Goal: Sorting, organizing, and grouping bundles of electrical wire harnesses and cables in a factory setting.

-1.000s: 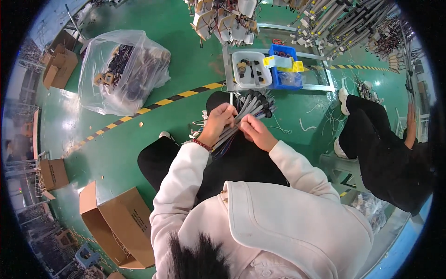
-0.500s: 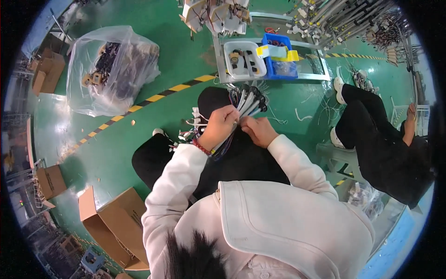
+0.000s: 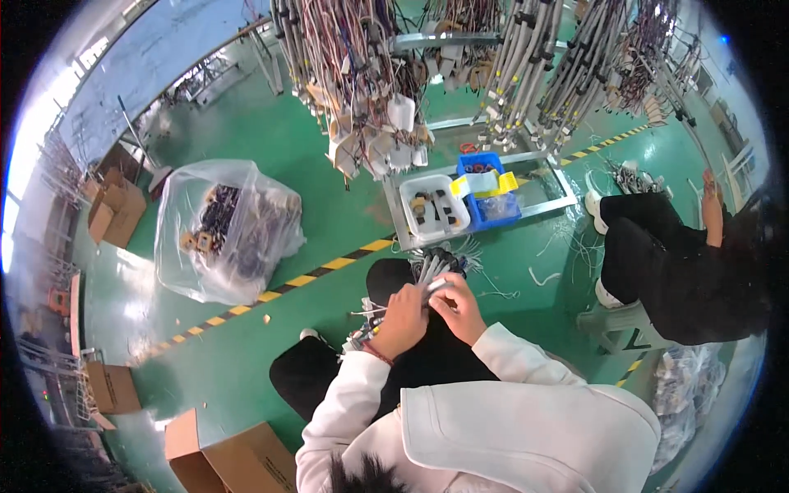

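A bundle of wire harnesses (image 3: 434, 264) with grey sleeves and dark ends lies across my lap. My left hand (image 3: 401, 320) is closed around its middle. White connectors (image 3: 362, 335) and loose wire ends stick out behind that hand, near the wrist. My right hand (image 3: 460, 311) is beside the left at the bundle's sleeved part, thumb and fingers pinched on a grey cable (image 3: 437, 287). Fingers partly hide where it joins the bundle.
Many wire harnesses (image 3: 353, 74) hang from a metal rack ahead. At its base stand a white tray (image 3: 407, 215) of parts and a blue bin (image 3: 501, 220). A clear bag (image 3: 177, 263) and cardboard box (image 3: 246, 460) are leftward. Another person (image 3: 649, 246) sits at right.
The view has tilted up, so the hanging harnesses show more and everything sits lower. My right hand has shifted up along the bundle and now pinches a cable; my left still grips.
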`<action>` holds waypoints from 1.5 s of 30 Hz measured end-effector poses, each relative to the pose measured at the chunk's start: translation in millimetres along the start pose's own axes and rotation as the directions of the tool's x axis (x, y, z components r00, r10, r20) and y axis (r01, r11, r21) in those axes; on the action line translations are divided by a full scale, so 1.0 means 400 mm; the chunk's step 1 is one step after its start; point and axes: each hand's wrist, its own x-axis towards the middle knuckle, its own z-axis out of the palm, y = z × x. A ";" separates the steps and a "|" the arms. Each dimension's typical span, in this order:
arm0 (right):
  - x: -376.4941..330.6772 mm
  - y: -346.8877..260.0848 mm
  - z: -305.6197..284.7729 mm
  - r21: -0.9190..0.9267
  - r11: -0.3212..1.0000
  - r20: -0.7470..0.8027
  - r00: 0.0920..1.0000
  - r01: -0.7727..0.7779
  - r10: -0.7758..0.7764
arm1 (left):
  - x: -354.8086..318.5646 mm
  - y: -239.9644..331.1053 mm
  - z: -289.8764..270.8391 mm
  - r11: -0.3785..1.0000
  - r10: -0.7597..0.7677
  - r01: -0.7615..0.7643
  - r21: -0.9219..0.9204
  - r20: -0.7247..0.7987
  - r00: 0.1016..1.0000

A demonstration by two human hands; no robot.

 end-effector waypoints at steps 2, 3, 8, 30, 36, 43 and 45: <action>0.004 -0.009 0.008 -0.057 0.995 0.036 0.996 0.083 -0.081 | -0.008 -0.011 0.014 0.996 0.030 -0.031 0.079 0.008 1.000; 0.011 -0.014 0.007 -0.056 0.994 0.030 0.995 0.097 -0.095 | -0.002 -0.016 0.010 0.995 0.040 -0.040 0.089 0.003 0.999; 0.040 -0.025 -0.024 -0.231 0.966 0.005 0.993 0.119 -0.121 | 0.021 -0.020 -0.021 0.988 -0.138 0.144 -0.057 0.097 0.986; -0.007 -0.015 -0.111 -0.330 0.766 0.624 0.736 0.552 -0.262 | 0.012 -0.096 -0.047 0.796 -0.046 0.190 -0.575 0.255 0.966; 0.063 -0.036 -0.052 -0.086 0.986 0.256 0.960 0.142 -0.116 | 0.009 -0.032 -0.061 0.818 -0.214 0.278 -0.503 0.182 0.960; 0.049 0.041 0.017 -0.214 0.975 0.255 0.967 0.064 -0.007 | -0.008 -0.041 -0.039 0.944 -0.202 0.200 -0.264 0.020 0.979; 0.055 0.047 0.015 -0.304 0.935 0.256 0.961 0.183 -0.105 | -0.007 -0.037 -0.031 0.945 -0.209 0.197 -0.261 -0.020 0.978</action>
